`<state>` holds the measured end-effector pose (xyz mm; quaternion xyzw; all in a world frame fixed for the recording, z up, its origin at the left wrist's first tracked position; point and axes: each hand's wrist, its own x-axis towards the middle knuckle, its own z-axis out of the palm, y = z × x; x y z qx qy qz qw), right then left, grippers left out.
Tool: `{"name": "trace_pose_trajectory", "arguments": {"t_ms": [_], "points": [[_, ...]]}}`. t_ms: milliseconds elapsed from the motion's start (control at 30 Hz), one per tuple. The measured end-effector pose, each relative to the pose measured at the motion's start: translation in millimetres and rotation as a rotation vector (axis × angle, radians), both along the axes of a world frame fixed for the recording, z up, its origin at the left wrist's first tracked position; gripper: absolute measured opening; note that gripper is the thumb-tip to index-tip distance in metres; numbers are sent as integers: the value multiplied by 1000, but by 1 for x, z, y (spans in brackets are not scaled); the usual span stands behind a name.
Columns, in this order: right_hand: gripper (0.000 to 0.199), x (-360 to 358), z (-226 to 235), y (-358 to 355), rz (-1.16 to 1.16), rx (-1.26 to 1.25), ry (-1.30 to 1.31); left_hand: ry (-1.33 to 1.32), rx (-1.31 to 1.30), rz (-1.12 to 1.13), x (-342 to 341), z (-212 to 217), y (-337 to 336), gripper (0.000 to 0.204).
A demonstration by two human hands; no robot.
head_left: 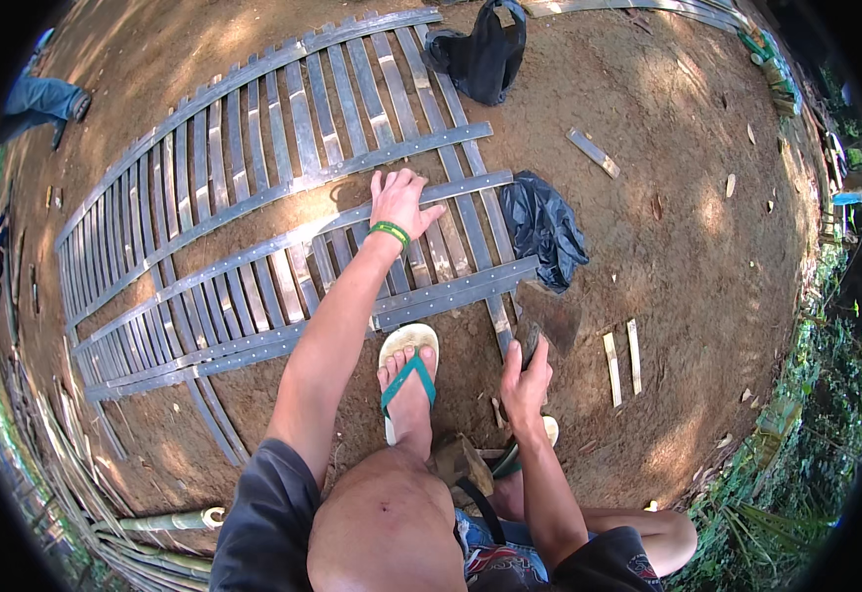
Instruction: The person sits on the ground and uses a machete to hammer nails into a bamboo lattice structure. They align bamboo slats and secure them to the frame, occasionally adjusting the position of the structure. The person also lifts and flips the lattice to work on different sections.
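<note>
We see the left hand (401,202) spread wide, palm down, pressing flat on a grey woven panel of split bamboo slats (253,217) that lies on the brown dirt ground (668,148). A green wristband (390,233) sits on that wrist. The fingers rest where a long crosswise slat crosses the upright ones, near the panel's right end.

The right hand (527,380) is closed around the handle of a broad dark-bladed chopping knife (549,314); the blade points up and away from us, its flat face just beside the panel's lower right corner. We cannot tell if the blade touches the slat.

A foot in a white flip-flop with teal straps (407,370) stands on the dirt just below the panel's lower edge, between the two arms. A crumpled black plastic bag (542,225) lies touching the panel's right end. A black cloth bag (485,54) sits at the top of the panel. Two short pale bamboo strips (621,360) lie right of the knife, another cut piece (592,151) further up. Another person's leg in blue jeans (41,99) shows at far upper left.
</note>
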<state>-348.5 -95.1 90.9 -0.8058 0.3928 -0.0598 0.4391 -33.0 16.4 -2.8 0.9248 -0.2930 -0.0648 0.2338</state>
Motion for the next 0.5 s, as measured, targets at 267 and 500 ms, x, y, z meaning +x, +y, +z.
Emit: {"name": "trace_pose_trajectory", "arguments": {"t_ms": [267,500], "points": [[37,2,-18,-7,69,-172,-99,122,-56,-22,18,-12,-13,38],[38,15,-7,-1,115,-72,-42,83,-95,-19,14,-14,-10,35]]}}
